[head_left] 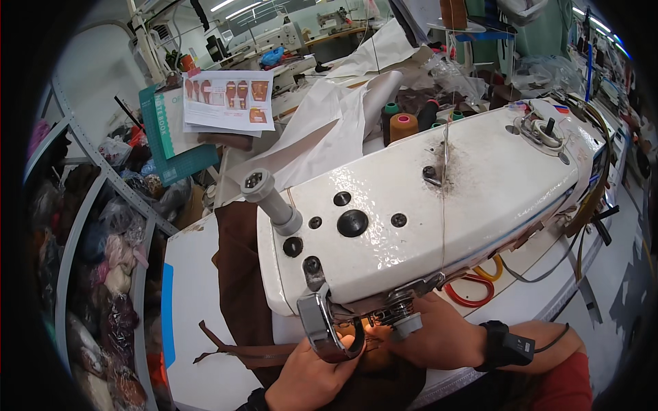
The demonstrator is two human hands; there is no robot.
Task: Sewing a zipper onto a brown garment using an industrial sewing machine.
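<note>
A white sewing machine point(418, 198) spans the middle, its needle area lit by a warm lamp. Brown fabric point(240, 274) passes beneath the machine head and hangs toward me at the front edge. A narrow brown strip point(253, 351), like zipper tape, trails off to the left. Close to the needle, my left hand point(314, 375) has its thumb and fingers closed on the brown fabric, partly behind a grey metal guard point(322, 329). Across from it, my right hand point(439, 335) reaches in at the needle; the tension dial point(406, 323) and machine head hide its fingertips.
Scissors with red handles point(473, 291) lie behind my right hand. Thread cones point(403, 127) stand beyond the machine. Printed sheets point(229, 101) and a green notebook point(164, 140) are propped at the far left. A metal rack point(103, 171) with bagged materials lines the left side.
</note>
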